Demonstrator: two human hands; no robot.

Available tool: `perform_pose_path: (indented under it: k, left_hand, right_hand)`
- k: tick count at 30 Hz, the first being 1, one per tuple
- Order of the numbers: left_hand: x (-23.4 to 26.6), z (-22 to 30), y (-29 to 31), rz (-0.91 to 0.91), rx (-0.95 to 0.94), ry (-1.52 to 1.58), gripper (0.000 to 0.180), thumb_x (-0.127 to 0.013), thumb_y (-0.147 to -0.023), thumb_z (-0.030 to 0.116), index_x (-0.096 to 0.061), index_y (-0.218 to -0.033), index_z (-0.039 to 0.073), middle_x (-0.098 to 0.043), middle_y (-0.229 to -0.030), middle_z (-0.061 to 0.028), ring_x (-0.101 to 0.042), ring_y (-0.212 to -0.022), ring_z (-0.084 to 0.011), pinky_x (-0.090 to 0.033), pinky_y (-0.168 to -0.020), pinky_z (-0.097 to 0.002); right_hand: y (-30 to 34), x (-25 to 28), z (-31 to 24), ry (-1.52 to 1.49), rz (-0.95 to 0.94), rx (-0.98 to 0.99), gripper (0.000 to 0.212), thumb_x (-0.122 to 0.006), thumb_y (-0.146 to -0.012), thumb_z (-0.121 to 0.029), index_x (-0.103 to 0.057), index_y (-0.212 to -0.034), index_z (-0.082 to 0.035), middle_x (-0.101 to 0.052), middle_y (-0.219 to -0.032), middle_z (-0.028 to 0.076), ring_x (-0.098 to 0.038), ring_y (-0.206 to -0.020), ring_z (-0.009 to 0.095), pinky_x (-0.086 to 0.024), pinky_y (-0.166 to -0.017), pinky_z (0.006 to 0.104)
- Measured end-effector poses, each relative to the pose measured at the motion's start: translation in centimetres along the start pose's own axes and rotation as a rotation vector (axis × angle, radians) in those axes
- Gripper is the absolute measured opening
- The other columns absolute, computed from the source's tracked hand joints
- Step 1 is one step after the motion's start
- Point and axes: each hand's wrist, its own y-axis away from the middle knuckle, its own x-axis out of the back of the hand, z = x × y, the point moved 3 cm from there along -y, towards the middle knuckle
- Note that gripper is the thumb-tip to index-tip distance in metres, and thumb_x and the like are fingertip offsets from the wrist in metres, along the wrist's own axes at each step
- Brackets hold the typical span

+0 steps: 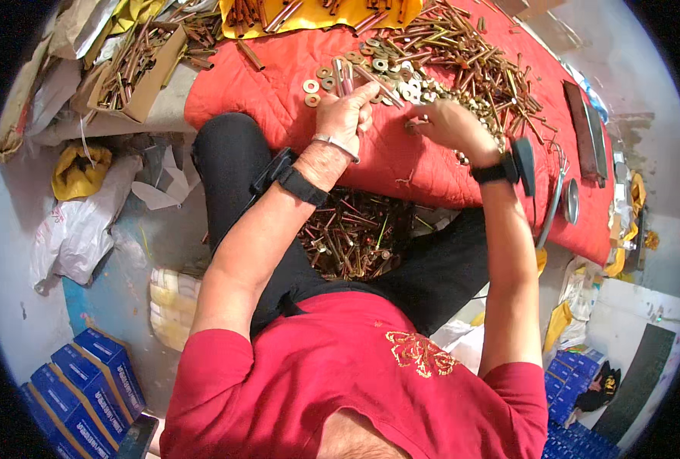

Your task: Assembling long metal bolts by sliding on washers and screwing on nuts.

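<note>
My left hand (341, 116) is closed around a few slim metal anchor bolts (346, 79), which stick up past the fingers; one long piece slants to the right. To its right, my right hand (456, 128) hovers low over the near edge of a pile of small brass-coloured nuts (432, 98). Its fingers are curled together, and whatever lies between them is hidden. Flat round washers (380, 64) lie scattered just beyond both hands. A heap of copper-coloured metal sleeves and bolts (474, 57) spreads behind the nuts.
A red cloth (256, 99) covers the work surface. A cardboard box (143, 96) of rods stands at the left, and a yellow sheet (325, 19) with more rods lies at the back. Between my legs sits a pile of bolts (355, 237). Blue boxes (87, 386) are stacked lower left.
</note>
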Motion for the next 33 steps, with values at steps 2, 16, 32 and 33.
perform_pose_path:
  k: [2, 16, 32, 33]
  left_hand:
    - [0.0, 0.0, 0.3, -0.030, 0.019, -0.028, 0.011, -0.072, -0.079, 0.008, -0.061, -0.083, 0.007, -0.051, -0.059, 0.0037, -0.040, -0.040, -0.0042, -0.030, -0.033, -0.0197]
    - [-1.9, 0.5, 2.2, -0.495, 0.307, -0.111, 0.028, -0.061, -0.088, 0.021, -0.061, -0.102, -0.003, -0.055, -0.061, 0.0023, -0.034, -0.038, -0.0008, -0.026, -0.032, -0.0158]
    - [-2.0, -0.3, 2.2, -0.704, 0.575, -0.431, 0.020, -0.064, -0.082, 0.024, -0.061, -0.078, 0.004, -0.051, -0.056, 0.0038, -0.038, -0.039, -0.0023, -0.025, -0.034, -0.0166]
    - [-1.5, -0.4, 1.6, -0.605, 0.573, -0.293, 0.026, -0.061, -0.086, 0.027, -0.062, -0.083, 0.001, -0.051, -0.056, 0.0033, -0.037, -0.038, -0.0025, -0.025, -0.034, -0.0163]
  right_hand:
    - [2.7, -0.7, -1.4, -0.115, 0.109, -0.150, 0.022, -0.058, -0.085, -0.019, -0.065, -0.105, -0.012, -0.063, -0.073, 0.019, -0.062, -0.065, 0.034, -0.051, -0.061, 0.0418]
    - [6.6, 3.6, -4.7, -0.976, 0.613, -0.245, 0.024, -0.062, -0.089, -0.009, -0.066, -0.113, -0.008, -0.059, -0.076, -0.005, -0.050, -0.064, 0.003, -0.042, -0.058, 0.0187]
    - [8.1, 0.8, -3.7, -1.136, 0.092, -0.061, 0.022, -0.064, -0.089, -0.017, -0.065, -0.108, -0.006, -0.055, -0.078, -0.008, -0.049, -0.069, 0.001, -0.040, -0.061, 0.0177]
    - [7.8, 0.0, -3.6, -1.196, 0.169, -0.109, 0.020, -0.064, -0.089, -0.018, -0.065, -0.105, -0.006, -0.055, -0.077, -0.008, -0.048, -0.067, 0.001, -0.039, -0.058, 0.0178]
